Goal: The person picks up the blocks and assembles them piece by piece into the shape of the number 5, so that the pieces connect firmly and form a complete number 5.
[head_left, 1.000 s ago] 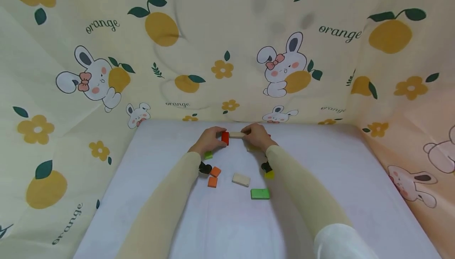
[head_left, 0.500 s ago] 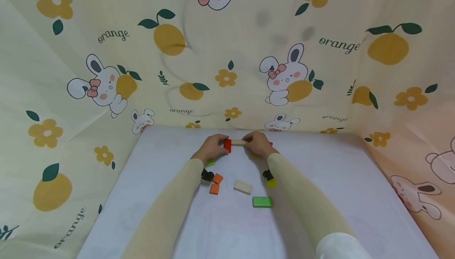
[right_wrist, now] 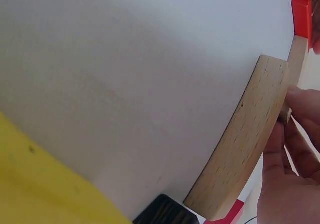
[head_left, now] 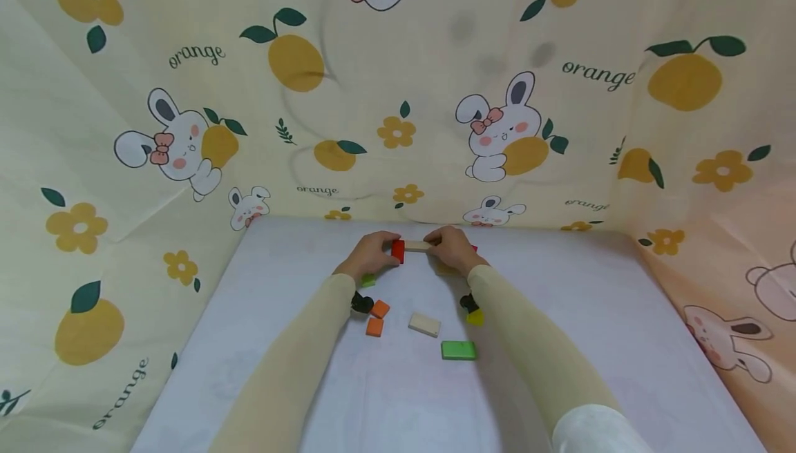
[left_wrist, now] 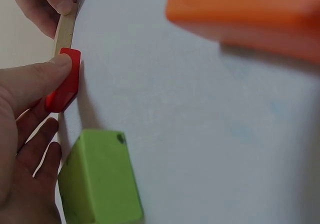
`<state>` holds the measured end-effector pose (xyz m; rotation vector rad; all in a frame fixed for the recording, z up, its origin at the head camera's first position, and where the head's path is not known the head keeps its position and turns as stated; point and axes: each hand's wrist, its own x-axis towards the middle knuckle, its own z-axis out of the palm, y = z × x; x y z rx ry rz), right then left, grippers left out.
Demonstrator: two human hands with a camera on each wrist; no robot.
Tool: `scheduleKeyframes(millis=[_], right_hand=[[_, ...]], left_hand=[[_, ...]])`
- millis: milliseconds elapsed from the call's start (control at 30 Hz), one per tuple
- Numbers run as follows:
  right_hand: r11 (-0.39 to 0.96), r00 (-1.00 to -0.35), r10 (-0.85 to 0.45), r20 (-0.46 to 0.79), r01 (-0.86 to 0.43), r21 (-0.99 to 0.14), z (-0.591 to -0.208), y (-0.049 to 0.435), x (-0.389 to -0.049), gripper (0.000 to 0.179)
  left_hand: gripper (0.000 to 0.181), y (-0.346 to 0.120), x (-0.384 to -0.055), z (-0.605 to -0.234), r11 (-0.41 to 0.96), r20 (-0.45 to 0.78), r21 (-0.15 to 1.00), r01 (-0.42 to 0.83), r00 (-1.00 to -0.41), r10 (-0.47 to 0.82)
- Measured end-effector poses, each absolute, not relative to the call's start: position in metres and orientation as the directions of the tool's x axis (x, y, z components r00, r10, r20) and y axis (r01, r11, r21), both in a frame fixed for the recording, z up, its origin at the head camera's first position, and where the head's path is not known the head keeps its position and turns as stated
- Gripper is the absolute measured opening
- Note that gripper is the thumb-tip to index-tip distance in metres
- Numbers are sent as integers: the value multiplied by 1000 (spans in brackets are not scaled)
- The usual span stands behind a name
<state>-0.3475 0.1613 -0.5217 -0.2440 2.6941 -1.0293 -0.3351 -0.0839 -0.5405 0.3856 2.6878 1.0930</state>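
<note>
At the far side of the white table, my left hand [head_left: 368, 256] pinches a red block [head_left: 398, 251] between thumb and fingers. The red block meets the left end of a slim plain wooden block [head_left: 417, 246]. My right hand [head_left: 454, 251] pinches that wooden block's right end; in the right wrist view the thumb and fingers close round its tip. Nearer than the right hand lies a second wooden block [right_wrist: 240, 134], partly covered by the hand in the head view. Beside the left hand in the left wrist view is a light green block [left_wrist: 107, 179].
Nearer on the table lie two orange blocks [head_left: 375, 327], a wooden block [head_left: 425, 324], a bright green block [head_left: 458, 350] and a yellow block [head_left: 475, 317]. A pinkish-red block [right_wrist: 230, 215] is partly hidden beyond the right hand. A printed cloth wall [head_left: 348, 108] stands behind.
The head view has shifted slightly. A thin gap between the red block and the slim wooden block seems to have closed; both hands keep their grips.
</note>
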Motion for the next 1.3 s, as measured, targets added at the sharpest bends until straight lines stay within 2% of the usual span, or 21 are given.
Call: scheduleKeyframes(millis=[133, 233, 333, 467, 733, 1067, 1300], right_hand=[[740, -954, -253, -163, -82, -667, -523, 162, -348, 35], [743, -952, -265, -152, -101, -662, -523, 163, -348, 36], [745, -954, -267, -134, -116, -657, -523, 164, -349, 36], [742, -958, -263, -114, -125, -659, -522, 163, -350, 36], [736, -953, -285, -105, -147, -661, -524, 161, -345, 37], [744, -949, -280, -146, -119, -657, -524, 163, -339, 40], [706, -965, -243, -99, -105, -700, -515, 175, -340, 41]], left_hand=[[70, -83, -335, -539, 706, -66, 673, 221, -933, 355], [67, -79, -334, -537, 749, -6, 558, 356, -902, 432], [62, -70, -330, -531, 768, 25, 406, 495, -847, 531], [53, -61, -321, -521, 753, 12, 287, 593, -788, 616], [38, -56, -311, -522, 766, -27, 234, 599, -784, 620], [41, -54, -312, -525, 776, -56, 187, 602, -783, 620], [42, -52, -313, -520, 787, -48, 159, 596, -791, 609]])
